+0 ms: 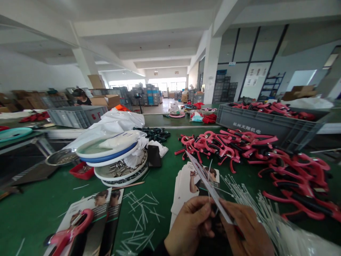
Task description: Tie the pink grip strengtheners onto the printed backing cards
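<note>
Printed card point(209, 186) tilts up from your hands, its lower end clamped in your right hand point(246, 227), while your left hand point(189, 224) curls just beside it, perhaps pinching it too. White cable ties point(255, 202) fan out on the green table point(34, 213), below a heap of pink-and-black clamps point(229, 149) and beside a stack of matching cards point(186, 188).

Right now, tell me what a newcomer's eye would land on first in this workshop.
The heap of pink-and-black plastic grips across the right side of the green work table stands out first, with more piled in the grey plastic crate behind it. In the foreground, the person's left hand and right hand pinch a printed card upright, beside a spread of white plastic ties.
</note>
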The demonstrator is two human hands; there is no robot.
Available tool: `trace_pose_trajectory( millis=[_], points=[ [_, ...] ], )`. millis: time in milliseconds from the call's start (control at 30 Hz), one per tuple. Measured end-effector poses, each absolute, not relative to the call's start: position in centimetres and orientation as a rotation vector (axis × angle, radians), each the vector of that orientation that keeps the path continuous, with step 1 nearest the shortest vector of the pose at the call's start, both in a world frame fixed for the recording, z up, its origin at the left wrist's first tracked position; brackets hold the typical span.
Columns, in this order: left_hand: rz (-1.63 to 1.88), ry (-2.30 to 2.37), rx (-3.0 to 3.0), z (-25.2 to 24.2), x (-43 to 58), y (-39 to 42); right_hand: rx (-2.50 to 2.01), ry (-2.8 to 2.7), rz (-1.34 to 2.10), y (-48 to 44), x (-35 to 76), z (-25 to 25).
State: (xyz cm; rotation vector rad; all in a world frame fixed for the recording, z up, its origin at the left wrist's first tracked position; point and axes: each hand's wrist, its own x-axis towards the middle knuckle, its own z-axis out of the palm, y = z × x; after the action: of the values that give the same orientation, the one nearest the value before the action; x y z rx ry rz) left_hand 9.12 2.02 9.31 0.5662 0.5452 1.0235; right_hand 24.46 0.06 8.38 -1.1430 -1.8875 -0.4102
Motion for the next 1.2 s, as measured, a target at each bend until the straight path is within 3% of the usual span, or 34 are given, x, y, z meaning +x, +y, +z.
trace_pose_trajectory(
  millis=[267, 567, 1200],
  points=[
    [1.021, 0.633, 0.889, 9.6, 9.2, 2.6, -1.195, -1.864, -0.303, 0.1, 24.8, 8.2],
    [1.053, 0.686, 0.859, 11.4, 9.7, 2.7, -1.298, -1.796, -0.138, 0.2, 24.9, 9.3],
    [0.963, 0.637, 0.925, 11.8, 7.8, 3.5, -1.244, -1.831, -0.164, 0.5, 24.9, 8.7]
  ],
)
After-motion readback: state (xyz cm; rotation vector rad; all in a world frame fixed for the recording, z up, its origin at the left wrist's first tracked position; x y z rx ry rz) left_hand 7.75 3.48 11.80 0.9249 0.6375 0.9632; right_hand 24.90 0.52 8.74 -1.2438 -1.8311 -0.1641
